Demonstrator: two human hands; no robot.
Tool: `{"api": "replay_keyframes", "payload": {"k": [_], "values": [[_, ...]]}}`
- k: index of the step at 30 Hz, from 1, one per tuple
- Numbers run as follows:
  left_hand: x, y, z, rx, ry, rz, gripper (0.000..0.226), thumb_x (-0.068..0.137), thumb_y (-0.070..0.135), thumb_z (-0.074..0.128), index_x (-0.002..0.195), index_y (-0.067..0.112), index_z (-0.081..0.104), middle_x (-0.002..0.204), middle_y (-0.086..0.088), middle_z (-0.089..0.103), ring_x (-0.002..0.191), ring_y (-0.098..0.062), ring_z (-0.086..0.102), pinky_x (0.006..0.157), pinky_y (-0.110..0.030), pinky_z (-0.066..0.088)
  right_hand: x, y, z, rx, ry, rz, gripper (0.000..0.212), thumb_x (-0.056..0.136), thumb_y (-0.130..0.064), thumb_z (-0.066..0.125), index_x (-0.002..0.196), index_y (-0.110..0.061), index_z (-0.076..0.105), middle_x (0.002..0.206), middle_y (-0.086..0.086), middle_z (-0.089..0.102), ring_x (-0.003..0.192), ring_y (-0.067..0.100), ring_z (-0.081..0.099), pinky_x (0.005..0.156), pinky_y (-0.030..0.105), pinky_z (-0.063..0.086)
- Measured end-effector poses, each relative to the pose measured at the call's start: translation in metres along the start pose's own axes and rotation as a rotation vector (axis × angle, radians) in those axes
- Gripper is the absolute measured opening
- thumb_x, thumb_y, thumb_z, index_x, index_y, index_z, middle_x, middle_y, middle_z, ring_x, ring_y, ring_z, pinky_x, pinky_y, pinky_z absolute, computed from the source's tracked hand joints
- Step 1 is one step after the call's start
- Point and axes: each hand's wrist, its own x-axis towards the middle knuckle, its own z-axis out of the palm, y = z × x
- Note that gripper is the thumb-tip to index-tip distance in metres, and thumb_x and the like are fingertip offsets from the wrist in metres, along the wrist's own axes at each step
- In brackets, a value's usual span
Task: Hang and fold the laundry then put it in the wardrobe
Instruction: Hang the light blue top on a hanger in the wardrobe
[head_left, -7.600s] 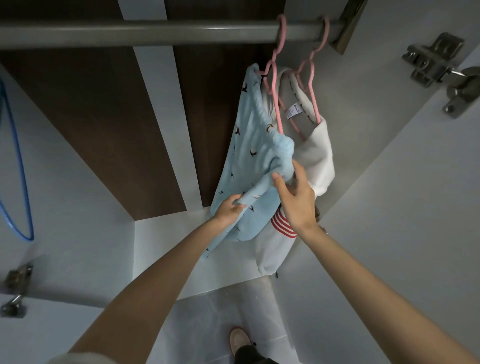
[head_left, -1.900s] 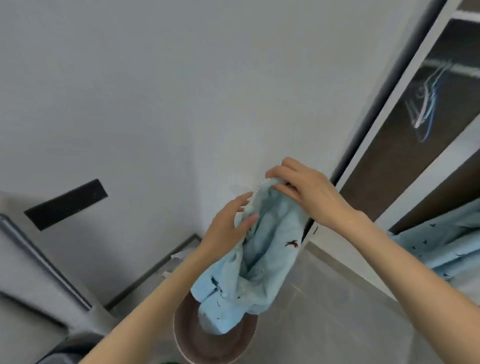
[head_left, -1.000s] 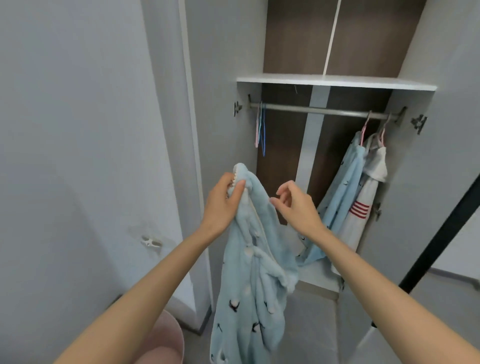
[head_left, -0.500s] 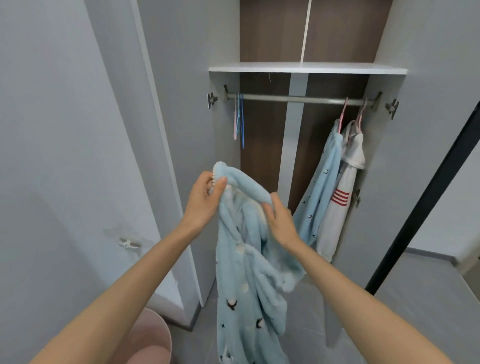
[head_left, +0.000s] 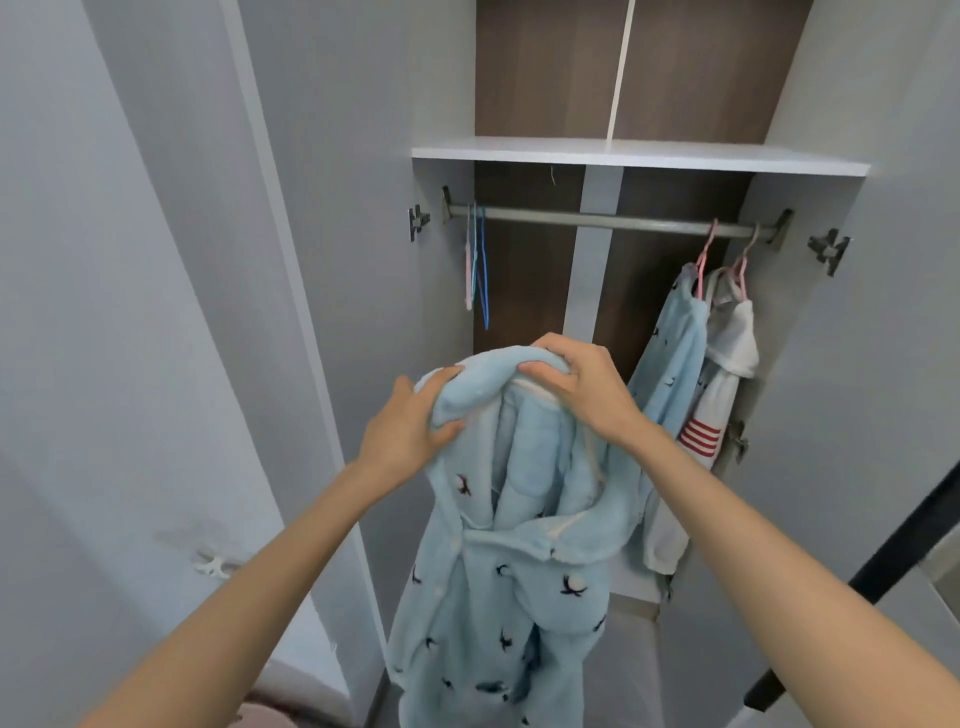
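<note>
While both hands, left hand (head_left: 410, 431) and right hand (head_left: 587, 387), grip the blue robe (head_left: 514, 561) before the wardrobe (head_left: 639, 156), its trailing hem could snag and slip free.

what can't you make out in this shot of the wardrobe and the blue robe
Head view only.
Blue fleece garment: hem cut off by the bottom edge.
Hung blue garment: lower part hidden behind the held garment and the right arm.
Empty hangers: too thin and overlapped to count.
Pink basket: mostly off the bottom edge.
</note>
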Motion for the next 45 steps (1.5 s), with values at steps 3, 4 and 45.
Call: {"api": "replay_keyframes", "payload": {"k": [3,4,45], "values": [[0.031,-0.001,0.016,-0.101,0.091,0.018,0.058,0.080,0.038,0.069,0.131,0.029,0.044,0.117,-0.005,0.024,0.117,-0.021,0.025,0.095,-0.033,0.038,0.030,0.003,0.001,-0.011,-0.006,-0.016,0.007,0.092,-0.026,0.060,0.093,-0.021,0.066,0.086,-0.011,0.065,0.081,0.002,0.057,0.074,0.017,0.044],[0.041,-0.001,0.020,-0.111,0.106,0.032,0.057,0.078,0.039,0.071,0.127,0.024,0.046,0.124,-0.006,0.021,0.121,-0.019,0.020,0.097,-0.032,0.033,0.040,0.005,0.001,-0.011,-0.009,-0.017,0.007,0.092,-0.026,0.061,0.092,-0.021,0.066,0.085,-0.010,0.065,0.080,0.001,0.057,0.073,0.015,0.043],[0.277,-0.098,0.079,-0.053,0.233,-0.292,0.022,0.089,0.057,0.041,0.099,0.039,0.050,0.063,0.017,0.056,0.064,-0.010,0.055,0.071,-0.034,0.050,0.398,0.292,0.138,0.346,-0.024,0.746,0.049,0.092,-0.016,0.052,0.137,-0.008,0.033,0.137,0.014,0.046,0.125,0.031,0.046,0.106,0.036,0.036]]}}
